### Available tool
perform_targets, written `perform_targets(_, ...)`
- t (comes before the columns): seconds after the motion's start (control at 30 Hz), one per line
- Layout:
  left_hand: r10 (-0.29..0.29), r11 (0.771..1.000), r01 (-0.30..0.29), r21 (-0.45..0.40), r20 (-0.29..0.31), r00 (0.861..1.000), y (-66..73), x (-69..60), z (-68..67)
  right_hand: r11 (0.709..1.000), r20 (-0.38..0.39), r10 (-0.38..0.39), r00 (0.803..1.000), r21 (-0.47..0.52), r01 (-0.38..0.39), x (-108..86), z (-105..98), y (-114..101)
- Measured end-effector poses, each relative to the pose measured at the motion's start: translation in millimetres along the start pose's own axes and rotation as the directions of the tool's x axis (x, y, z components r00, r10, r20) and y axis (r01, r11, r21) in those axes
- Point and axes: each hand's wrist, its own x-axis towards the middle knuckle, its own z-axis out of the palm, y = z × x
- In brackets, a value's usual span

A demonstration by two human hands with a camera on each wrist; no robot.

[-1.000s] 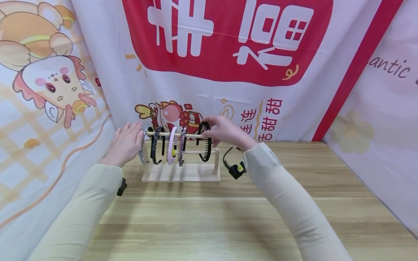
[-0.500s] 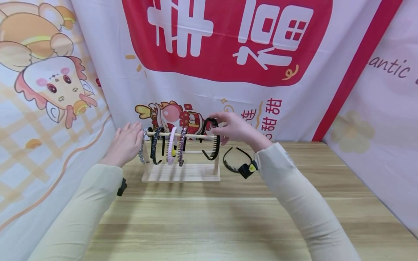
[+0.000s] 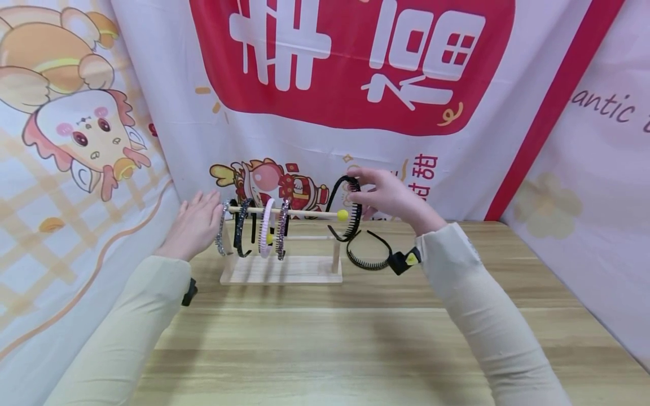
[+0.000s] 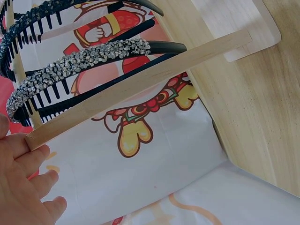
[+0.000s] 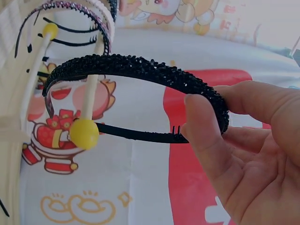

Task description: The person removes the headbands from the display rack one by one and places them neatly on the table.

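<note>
The right hand (image 3: 388,194) pinches a black beaded headband (image 3: 354,211) at the right end of the wooden stand's upper rod. In the right wrist view, thumb and fingers grip the headband (image 5: 140,65), and the rod with its yellow ball end (image 5: 84,134) lies within the band's loop. The left hand (image 3: 193,224) rests with extended fingers against the stand's left end; in the left wrist view its fingers (image 4: 37,173) touch the top of the wooden upright (image 4: 136,86). Beside them hangs a silver-stoned headband (image 4: 77,65).
Several headbands hang on the stand, among them a pink one (image 3: 266,228) and a dark one (image 3: 241,228). The stand's base (image 3: 281,269) rests on the wooden table (image 3: 325,349). Right of it lies a black headband (image 3: 368,265) with a bow. Printed cloth surrounds the back and sides.
The right hand has moved right with the black beaded headband along the rod to its end, exposing the yellow ball. The left hand has stayed in place.
</note>
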Motion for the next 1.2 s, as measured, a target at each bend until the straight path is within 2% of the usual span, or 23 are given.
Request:
perform_targets(0.5,0.003,1.0,-0.003,-0.005,0.003,1.0,-0.7,0.1,0.3,0.997,-0.115,0.063,0.991,0.04,-0.059,-11.2,-31.7,28.8)
perform_targets(0.97,0.01,1.0,-0.01,-0.004,-0.005,1.0,0.1,-0.2,0.5,0.987,-0.2,0.148,0.968,0.093,-0.132,-19.1,-61.6,79.2)
perform_targets(1.2,0.006,1.0,-0.006,-0.001,0.003,1.0,0.8,-0.2,0.1,0.972,-0.21,0.215,0.954,0.145,-0.187,-25.4,-69.7,103.3)
